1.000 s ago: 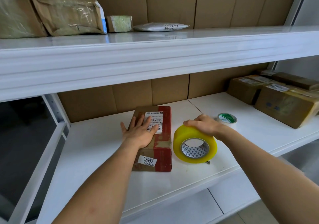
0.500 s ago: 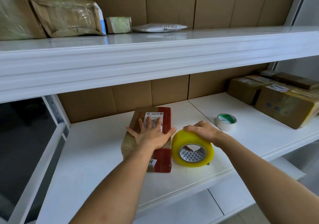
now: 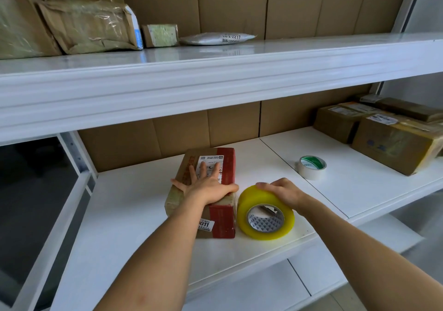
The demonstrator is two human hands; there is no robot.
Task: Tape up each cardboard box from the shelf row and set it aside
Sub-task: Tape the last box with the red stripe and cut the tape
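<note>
A small cardboard box (image 3: 224, 164) with a red band and a white label lies on the white middle shelf (image 3: 134, 214). My left hand (image 3: 208, 188) presses flat on its top, fingers spread and straight. Right beside the box stands a big yellow tape roll (image 3: 263, 229) on its edge, its core facing me. My right hand (image 3: 282, 190) holds the roll from above, fingers curled over its top.
A small white tape roll (image 3: 311, 167) with a green core lies further right. Several taped brown boxes (image 3: 393, 147) sit at the shelf's right end. The upper shelf (image 3: 215, 83) overhangs closely and carries wrapped parcels (image 3: 91, 27).
My left hand slid right across the box top and the box turned slightly. My right hand brought the yellow roll left, up against the box.
</note>
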